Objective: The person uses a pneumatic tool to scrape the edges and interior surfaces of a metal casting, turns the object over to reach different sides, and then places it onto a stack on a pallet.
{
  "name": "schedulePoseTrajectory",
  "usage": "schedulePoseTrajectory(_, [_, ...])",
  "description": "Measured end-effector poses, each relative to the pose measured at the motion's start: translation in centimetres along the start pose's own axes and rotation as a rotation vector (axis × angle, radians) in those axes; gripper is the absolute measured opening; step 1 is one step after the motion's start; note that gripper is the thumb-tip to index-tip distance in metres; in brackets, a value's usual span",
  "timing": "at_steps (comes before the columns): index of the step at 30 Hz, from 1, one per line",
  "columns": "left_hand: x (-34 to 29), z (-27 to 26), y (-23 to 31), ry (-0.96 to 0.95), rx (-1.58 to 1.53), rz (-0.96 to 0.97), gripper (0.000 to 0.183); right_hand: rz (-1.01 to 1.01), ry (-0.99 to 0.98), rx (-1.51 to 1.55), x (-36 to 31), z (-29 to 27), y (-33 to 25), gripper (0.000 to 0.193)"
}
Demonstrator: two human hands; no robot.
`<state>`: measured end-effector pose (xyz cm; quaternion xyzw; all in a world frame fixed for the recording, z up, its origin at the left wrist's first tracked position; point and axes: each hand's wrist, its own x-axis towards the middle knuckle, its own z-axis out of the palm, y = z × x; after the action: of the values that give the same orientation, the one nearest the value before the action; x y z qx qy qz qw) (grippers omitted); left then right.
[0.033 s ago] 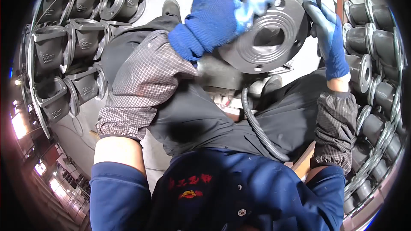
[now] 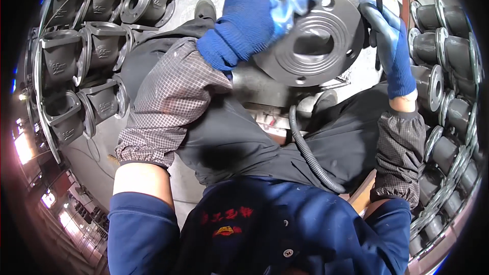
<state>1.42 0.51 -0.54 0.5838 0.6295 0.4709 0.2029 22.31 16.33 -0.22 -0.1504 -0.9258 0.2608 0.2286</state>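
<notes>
Two gloved grips on the grey flange (image 2: 305, 63): left hand (image 2: 249, 20) curled over its top rim, right hand (image 2: 389, 46) closed on its right edge; nothing shifted, hold steady.

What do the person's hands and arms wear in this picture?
Both hands wear blue knitted gloves with a shiny, paler blue coating on the fingers: left hand, right hand. Each forearm is covered by a grey oversleeve with a fine checked pattern and elastic gathered ends: left oversleeve, right oversleeve. Above them are dark blue jacket sleeves.
</notes>
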Motion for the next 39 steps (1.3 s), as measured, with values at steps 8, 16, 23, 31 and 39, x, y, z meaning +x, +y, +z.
schedulePoseTrajectory(8, [-0.4, -4.5, -3.8, 0.048, -0.411, -0.086, 0.032, 0.149, -0.029, 0.225, 1.2, 1.7, -6.2, 0.029])
schedulePoseTrajectory(16, [-3.2, -3.5, 1.3, 0.265, 0.063, -0.125, 0.035, 0.588, 0.106, 0.749, 2.6, 3.6, -8.6, 0.038])
schedulePoseTrajectory(23, [-2.6, -3.0, 1.3, 0.068, 0.635, -0.22, 0.085, 0.723, 0.05, 0.77, 4.3, 4.6, -10.3, 0.036])
schedulePoseTrajectory(31, [-3.7, -4.5, 0.0, 0.18, 0.392, -0.264, 0.082, 0.319, -0.119, 0.966, 5.3, 2.4, -9.1, 0.043])
schedulePoseTrajectory(39, [-4.7, -4.2, -0.4, 0.328, -0.14, -0.327, 0.065, 0.82, 0.131, 1.008, 0.2, 2.2, -0.4, 0.05])
